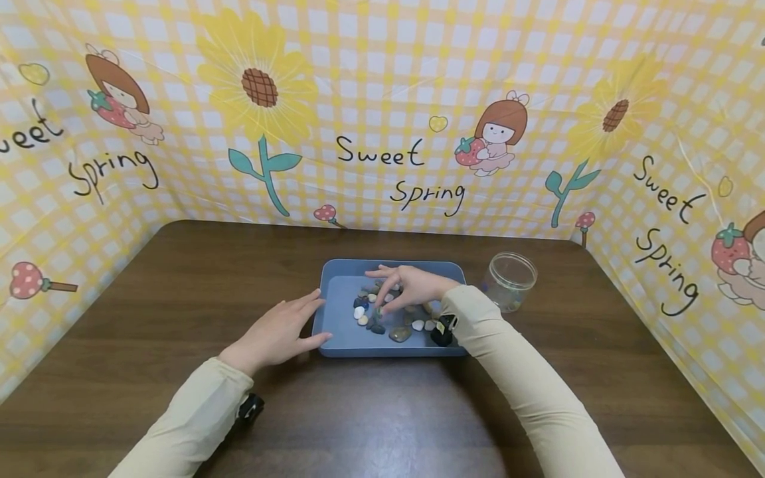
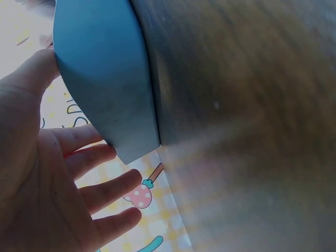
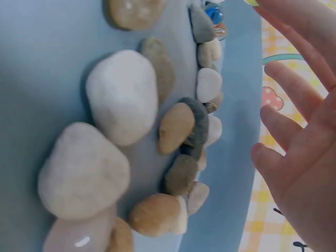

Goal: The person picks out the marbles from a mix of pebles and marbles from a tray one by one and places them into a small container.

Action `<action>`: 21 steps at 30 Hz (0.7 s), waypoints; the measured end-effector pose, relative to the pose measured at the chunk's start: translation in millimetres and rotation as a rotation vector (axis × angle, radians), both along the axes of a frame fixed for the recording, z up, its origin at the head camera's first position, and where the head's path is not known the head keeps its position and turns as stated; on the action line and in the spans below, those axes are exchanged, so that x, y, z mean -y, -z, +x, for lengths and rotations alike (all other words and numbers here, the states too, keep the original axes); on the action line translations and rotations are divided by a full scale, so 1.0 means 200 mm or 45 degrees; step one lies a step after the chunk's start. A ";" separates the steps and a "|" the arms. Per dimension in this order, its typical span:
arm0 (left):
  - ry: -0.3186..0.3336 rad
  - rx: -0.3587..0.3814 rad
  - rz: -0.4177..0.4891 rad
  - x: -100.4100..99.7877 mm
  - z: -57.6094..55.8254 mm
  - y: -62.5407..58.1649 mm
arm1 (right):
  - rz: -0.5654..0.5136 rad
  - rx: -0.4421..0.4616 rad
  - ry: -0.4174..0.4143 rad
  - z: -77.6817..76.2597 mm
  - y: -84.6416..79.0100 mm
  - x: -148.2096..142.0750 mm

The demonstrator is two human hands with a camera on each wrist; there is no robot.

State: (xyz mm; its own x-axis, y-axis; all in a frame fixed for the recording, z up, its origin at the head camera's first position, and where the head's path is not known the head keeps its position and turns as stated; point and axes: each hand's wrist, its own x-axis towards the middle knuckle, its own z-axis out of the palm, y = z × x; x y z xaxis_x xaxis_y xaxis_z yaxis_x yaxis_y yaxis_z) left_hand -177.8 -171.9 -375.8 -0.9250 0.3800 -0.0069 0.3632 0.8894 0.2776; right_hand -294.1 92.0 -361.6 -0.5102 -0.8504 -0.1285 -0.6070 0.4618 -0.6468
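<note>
A blue tray (image 1: pixel 346 342) holds many pebbles (image 1: pixel 400 334) in white, tan, grey and black. My right hand (image 1: pixel 412 285) is over its middle, where thumb and index finger pinch a small greenish marble (image 1: pixel 378 311). In the right wrist view a sliver of the marble (image 3: pixel 252 2) shows at the top edge, and the other fingers are spread. A blue marble (image 3: pixel 214 12) lies among the stones there. My left hand (image 1: pixel 277 332) rests against the tray's left side, fingers extended; the left wrist view shows its thumb and fingertips at the tray wall (image 2: pixel 105 68).
A clear round jar (image 1: pixel 511 282) stands just right of the tray, with small colored things low inside. The brown wooden table (image 1: pixel 239 265) is enclosed by a yellow checked cloth (image 1: pixel 370 79) at the back and sides.
</note>
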 end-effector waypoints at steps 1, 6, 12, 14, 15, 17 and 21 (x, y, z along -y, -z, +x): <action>0.003 -0.004 -0.001 0.00 0.00 0.00 | -0.010 0.000 -0.004 0.00 -0.01 0.00; 0.023 -0.027 -0.002 0.00 0.00 0.00 | -0.060 0.017 0.007 0.00 -0.03 -0.03; 0.024 -0.028 0.004 0.00 0.01 0.00 | -0.111 0.032 0.024 0.00 -0.06 -0.06; 0.024 -0.028 0.004 0.00 0.01 0.00 | -0.115 0.030 0.035 0.01 -0.07 -0.06; 0.024 -0.028 0.003 0.00 0.01 0.00 | -0.117 0.028 0.041 0.01 -0.07 -0.07; 0.024 -0.028 0.003 0.00 0.01 0.00 | -0.121 0.023 0.050 0.01 -0.08 -0.08; 0.023 -0.027 0.003 0.00 0.01 -0.01 | -0.142 0.018 0.057 0.01 -0.09 -0.09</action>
